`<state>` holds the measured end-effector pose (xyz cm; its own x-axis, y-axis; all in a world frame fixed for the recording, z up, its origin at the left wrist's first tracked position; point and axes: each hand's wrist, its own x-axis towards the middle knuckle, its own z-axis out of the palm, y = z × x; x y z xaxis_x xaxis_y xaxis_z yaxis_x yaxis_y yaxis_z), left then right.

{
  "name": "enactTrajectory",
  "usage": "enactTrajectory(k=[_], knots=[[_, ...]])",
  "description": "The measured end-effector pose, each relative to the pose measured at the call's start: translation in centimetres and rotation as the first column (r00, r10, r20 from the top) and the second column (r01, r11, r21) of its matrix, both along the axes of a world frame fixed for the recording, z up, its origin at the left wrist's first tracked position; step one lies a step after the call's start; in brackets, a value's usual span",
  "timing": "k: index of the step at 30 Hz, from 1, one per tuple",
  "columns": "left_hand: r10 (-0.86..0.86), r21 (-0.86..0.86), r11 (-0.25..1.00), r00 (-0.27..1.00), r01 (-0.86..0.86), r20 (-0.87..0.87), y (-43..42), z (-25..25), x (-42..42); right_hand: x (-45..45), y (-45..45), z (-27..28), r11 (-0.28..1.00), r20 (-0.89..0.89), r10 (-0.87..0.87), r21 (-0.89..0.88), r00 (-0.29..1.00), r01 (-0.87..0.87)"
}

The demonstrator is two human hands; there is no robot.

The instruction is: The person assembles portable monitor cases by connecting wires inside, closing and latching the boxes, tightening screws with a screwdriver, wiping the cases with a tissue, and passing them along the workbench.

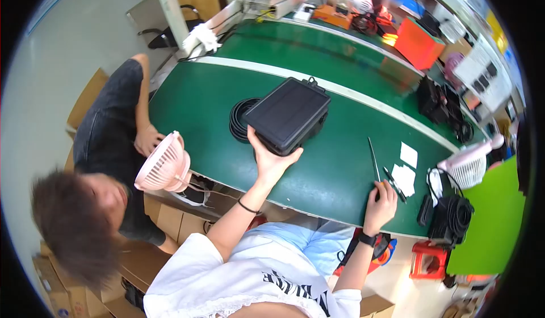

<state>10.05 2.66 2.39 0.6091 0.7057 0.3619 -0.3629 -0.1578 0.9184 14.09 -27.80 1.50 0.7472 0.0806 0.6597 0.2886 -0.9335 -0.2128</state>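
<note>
L hand [273, 162] clamped on near edge of blk box [289, 112], thumb at its L corner, other fingers mostly hidden underneath. Box is approx mid-bench [329, 184]; can't tell if lifted or resting. Blk coil [237, 119] just L of box, partly hidden by it. R hand [381, 207] closed round handle end of screwdriver [373, 158], shaft pointing away from person, well R of box. Pen [394, 183] just R of driver, lower paper [404, 177] beside it, upper paper [409, 154] beyond. Far R: wht fan [470, 170], blk cable bundle [454, 218]. Co-worker [110, 130] at L, one hand near pink fan [162, 167].
</note>
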Motion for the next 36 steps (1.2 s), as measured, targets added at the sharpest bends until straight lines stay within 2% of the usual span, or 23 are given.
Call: enactTrajectory(k=[3, 5, 7, 9, 12, 15, 19, 20, 21, 23, 25, 26, 29, 31, 33, 35, 36], knots=[[0.155, 0.028, 0.988, 0.988, -0.155, -0.008, 2.6, 0.8, 1.2, 0.0, -0.3, -0.3, 1.0, -0.036, 0.008, 0.026, 0.999, -0.007], [0.187, 0.021, 0.982, 0.982, -0.186, -0.026, 5.2, 0.2, 1.8, 0.0, -0.4, -0.6, 0.999, -0.039, 0.01, 0.049, 0.999, -0.008], [0.292, 0.055, 0.956, 0.956, -0.29, -0.04, 7.1, 1.0, 1.9, 0.0, -0.4, -0.6, 0.999, -0.04, 0.005, 0.052, 0.999, -0.003], [0.383, 0.088, 0.919, 0.923, -0.384, 0.02, 9.3, -0.1, 2.7, 0.2, -0.2, -0.6, 0.998, -0.029, 0.013, 0.065, 1.0, -0.011], [0.512, 0.066, 0.857, 0.859, -0.51, -0.019, 11.1, 0.4, 2.7, -0.2, -0.2, -0.2, 0.998, -0.025, 0.002, 0.07, 1.0, 0.0], [0.501, 0.037, 0.861, 0.859, -0.506, 0.101, 11.6, 0.5, 2.6, -0.2, -0.2, -0.3, 0.997, -0.016, -0.022, 0.068, 1.0, 0.023], [0.545, 0.117, 0.825, 0.833, -0.553, 0.099, 10.7, -0.2, 2.1, -0.3, -0.2, -0.4, 0.996, -0.01, -0.053, 0.072, 0.999, 0.054], [0.53, -0.021, 0.847, 0.839, -0.531, 0.122, 9.8, -0.3, 1.9, -0.3, -0.2, -0.4, 0.996, -0.006, -0.052, 0.067, 0.999, 0.053], [0.538, -0.121, 0.835, 0.843, -0.537, -0.024, 8.0, 1.2, 0.8, -0.2, -0.3, -0.5, 0.997, 0.0, -0.053, 0.063, 0.999, 0.053], [0.515, -0.069, 0.856, 0.857, -0.513, 0.018, 6.5, 0.3, -0.6, -0.1, -0.3, -0.6, 0.997, -0.002, -0.046, 0.065, 0.999, 0.046], [0.472, 0.104, 0.876, 0.881, -0.471, 0.012, 5.5, -0.6, -2.1, -0.1, -0.4, -0.5, 0.997, 0.0, -0.042, 0.064, 0.999, 0.042], [0.393, 0.158, 0.904, 0.918, -0.397, 0.056, 5.1, -0.9, -2.5, -0.1, -0.4, -0.5, 0.997, 0.001, -0.04, 0.07, 0.999, 0.04], [0.152, 0.478, 0.868, 0.988, -0.136, 0.005, 3.3, 2.1, -3.2, -0.2, -0.4, -0.4, 0.996, 0.004, -0.034, 0.083, 0.999, 0.034], [-0.007, 0.422, 0.906, 1.0, -0.001, 0.018, 1.2, 3.9, -3.0, -0.2, -0.3, -0.3, 0.995, 0.015, -0.031, 0.093, 0.999, 0.029], [-0.193, 0.443, 0.884, 0.98, 0.151, 0.051, -0.3, 6.2, -3.4, -0.1, -0.3, -0.5, 0.993, 0.012, -0.029, 0.111, 0.999, 0.028], [-0.424, 0.322, 0.876, 0.893, 0.36, 0.154, -1.5, 8.7, -4.2, -0.1, -0.4, -0.6, 0.991, 0.01, -0.029, 0.129, 1.0, 0.028], [-0.56, 0.292, 0.822, 0.786, 0.489, 0.261, -1.8, 10.1, -4.7, 0.0, -0.4, -0.5, 0.99, 0.009, -0.028, 0.137, 1.0, 0.026]])
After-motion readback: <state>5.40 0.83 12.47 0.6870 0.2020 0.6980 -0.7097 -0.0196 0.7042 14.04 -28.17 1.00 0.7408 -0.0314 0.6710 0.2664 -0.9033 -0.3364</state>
